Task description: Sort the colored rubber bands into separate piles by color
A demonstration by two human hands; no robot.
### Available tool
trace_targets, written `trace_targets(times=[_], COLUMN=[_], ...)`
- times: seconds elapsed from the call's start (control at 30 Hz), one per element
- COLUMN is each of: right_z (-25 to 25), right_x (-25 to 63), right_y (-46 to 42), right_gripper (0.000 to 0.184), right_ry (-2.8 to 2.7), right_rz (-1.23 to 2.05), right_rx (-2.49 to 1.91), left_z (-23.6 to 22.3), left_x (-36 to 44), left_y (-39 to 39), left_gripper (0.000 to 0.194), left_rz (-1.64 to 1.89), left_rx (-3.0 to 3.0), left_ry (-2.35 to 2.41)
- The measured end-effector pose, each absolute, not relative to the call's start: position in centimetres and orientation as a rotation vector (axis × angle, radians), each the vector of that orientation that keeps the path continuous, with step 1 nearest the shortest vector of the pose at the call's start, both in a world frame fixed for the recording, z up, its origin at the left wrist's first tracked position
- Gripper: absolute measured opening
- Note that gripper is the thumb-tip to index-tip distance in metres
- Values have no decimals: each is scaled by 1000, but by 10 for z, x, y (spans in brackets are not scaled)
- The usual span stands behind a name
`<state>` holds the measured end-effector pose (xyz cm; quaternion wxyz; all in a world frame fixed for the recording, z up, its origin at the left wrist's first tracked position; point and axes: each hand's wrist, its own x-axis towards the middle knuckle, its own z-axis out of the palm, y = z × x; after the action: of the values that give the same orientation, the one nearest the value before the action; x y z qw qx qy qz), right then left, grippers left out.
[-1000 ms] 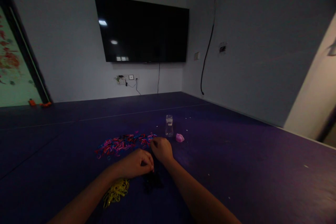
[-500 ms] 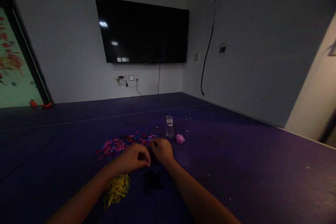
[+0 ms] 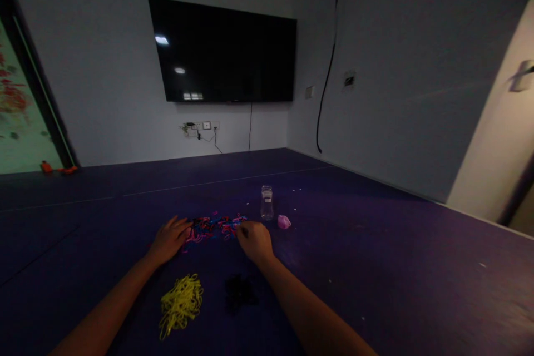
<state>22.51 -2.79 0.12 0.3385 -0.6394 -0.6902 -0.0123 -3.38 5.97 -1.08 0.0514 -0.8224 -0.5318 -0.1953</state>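
Note:
A mixed heap of red, blue, pink and black rubber bands (image 3: 214, 226) lies on the purple floor mat (image 3: 375, 267) in front of me. My left hand (image 3: 169, 239) rests flat on the heap's left end with its fingers stretched out. My right hand (image 3: 254, 240) sits at the heap's right end with its fingers curled in a pinch; what they hold is too small to name. Closer to me lie a pile of yellow bands (image 3: 180, 303) and a small pile of black bands (image 3: 240, 292).
A small clear bottle (image 3: 267, 203) stands beyond my right hand, with a pink object (image 3: 284, 222) beside it. A dark wall-mounted screen (image 3: 223, 53) hangs on the far wall above a power socket (image 3: 199, 126). A black cable (image 3: 327, 61) hangs down the right wall.
My left hand has left its place beside the right one, moved left and spread flat on the mixed heap. My right hand has stayed by the heap's right end.

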Motion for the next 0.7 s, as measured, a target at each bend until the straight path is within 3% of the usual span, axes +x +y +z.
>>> trace_targets(times=[0.47,0.7], right_z=[3,2], right_x=[225,226], right_y=[-30,-29], right_gripper=[27,28], right_ry=[-1798,-1803], right_rz=[-14,-24], right_rx=[-1648,-1668], left_z=[-12,10], left_x=[-32,-24], left_y=[64,54], left_gripper=[37,34], left_rz=[-548,-923], left_rx=[-2561,-2591], left_ry=[-1581,-1526])
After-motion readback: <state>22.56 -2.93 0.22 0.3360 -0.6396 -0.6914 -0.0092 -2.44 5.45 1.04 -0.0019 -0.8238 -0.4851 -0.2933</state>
